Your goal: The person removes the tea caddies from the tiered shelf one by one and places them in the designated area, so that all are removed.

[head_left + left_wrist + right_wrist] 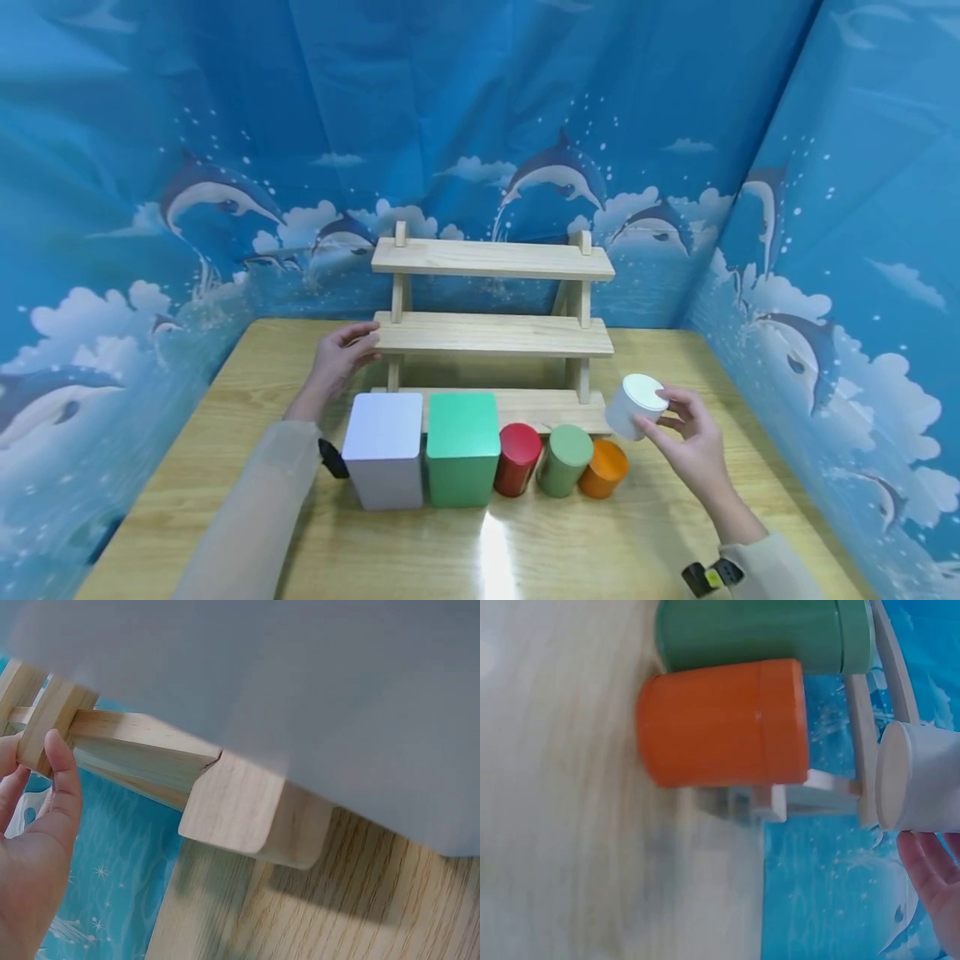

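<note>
At the left end of a three-tier wooden display shelf (491, 335), my left hand (336, 364) pinches the middle board (52, 724) between thumb and fingers. My right hand (697, 442) grips a white cylindrical canister (633, 408), raised and slightly tilted beside the shelf's lower right end. The canister's open-looking or recessed base (895, 776) shows in the right wrist view. Nearest to that hand stands an orange canister (603, 469), with a sage-green canister (566, 460) and a red canister (517, 460) to its left.
A green box (462, 450) and a white box (384, 450) stand left of the canisters, in front of the lowest board. All rest on a wood-grain table (420, 550). Blue dolphin-print curtains (480, 100) enclose the back and sides.
</note>
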`<state>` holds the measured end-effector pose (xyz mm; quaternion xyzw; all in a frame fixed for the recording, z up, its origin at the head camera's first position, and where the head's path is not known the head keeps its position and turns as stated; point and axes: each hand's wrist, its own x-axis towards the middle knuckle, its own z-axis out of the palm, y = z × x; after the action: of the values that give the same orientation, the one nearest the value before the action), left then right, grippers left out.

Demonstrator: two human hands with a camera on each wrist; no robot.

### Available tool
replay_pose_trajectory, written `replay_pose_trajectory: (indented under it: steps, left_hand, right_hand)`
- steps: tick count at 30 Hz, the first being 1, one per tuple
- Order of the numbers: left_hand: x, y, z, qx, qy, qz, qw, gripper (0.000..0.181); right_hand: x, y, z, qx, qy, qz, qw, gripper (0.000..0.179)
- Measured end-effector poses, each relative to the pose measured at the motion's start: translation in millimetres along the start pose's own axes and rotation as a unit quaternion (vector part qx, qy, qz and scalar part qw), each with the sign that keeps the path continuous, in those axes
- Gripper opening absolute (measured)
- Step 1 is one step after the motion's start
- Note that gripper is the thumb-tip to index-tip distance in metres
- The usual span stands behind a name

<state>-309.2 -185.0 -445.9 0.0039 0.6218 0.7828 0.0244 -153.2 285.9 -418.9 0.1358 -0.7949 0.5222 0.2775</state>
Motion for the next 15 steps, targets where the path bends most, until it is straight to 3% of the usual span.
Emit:
replay_pose_trajectory:
  steps: [6,15]
  left_hand:
    - [-5.4,9.7,6.5,0.007,0.0,-0.008,0.9999,0.045]
    - [4.6,-4.8,2.9,0.023,0.021,0.0,0.9995,0.046]
  right_hand:
    - [-10.0,-1.8,-6.0,-0.041,0.008,0.033,0.9986,0.043]
    - [-24.3,8.5,-18.3,-0.074,0.013,0.083,0.9937,0.041]
